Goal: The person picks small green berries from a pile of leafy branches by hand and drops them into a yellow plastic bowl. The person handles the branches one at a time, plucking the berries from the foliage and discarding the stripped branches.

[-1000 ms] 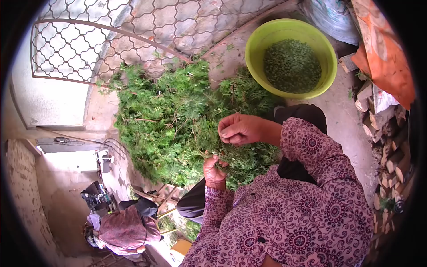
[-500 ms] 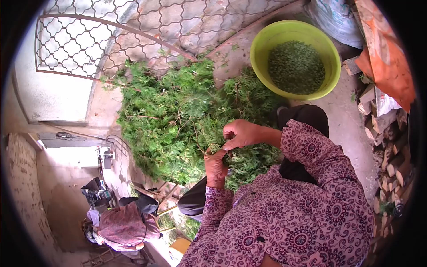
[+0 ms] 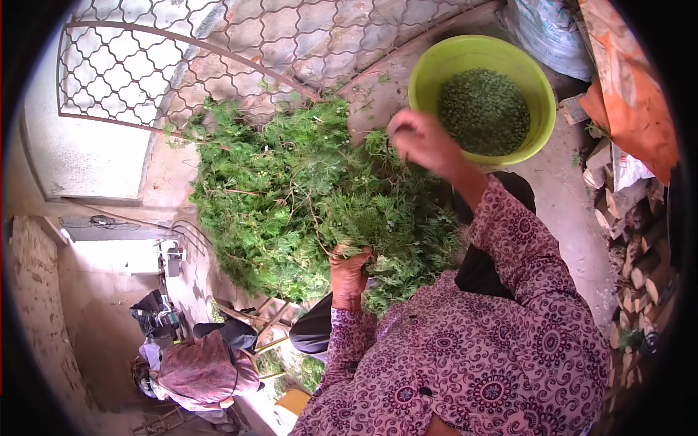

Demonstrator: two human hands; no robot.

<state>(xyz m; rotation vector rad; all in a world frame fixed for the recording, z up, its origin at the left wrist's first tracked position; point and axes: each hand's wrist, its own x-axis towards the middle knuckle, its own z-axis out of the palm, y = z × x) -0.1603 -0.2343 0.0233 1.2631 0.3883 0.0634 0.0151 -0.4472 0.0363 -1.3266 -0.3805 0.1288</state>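
My left hand is closed around the stem of a leafy green branch, which rests among a heap of feathery evergreen branches. My right hand is raised over the right side of the heap, at the near-left rim of a yellow-green tub. Its fingers are curled in, slightly blurred, and whatever they may hold is hidden. Inside the tub lies a mass of small round green cones or berries.
A metal lattice gate stands behind the heap. Split firewood is stacked at right, below an orange sheet and a white sack. At lower left another person sits bent over, near a wooden frame.
My right hand has left my left hand and moved up and right to the tub's rim. My left hand stays nearly in place, still gripping the branch.
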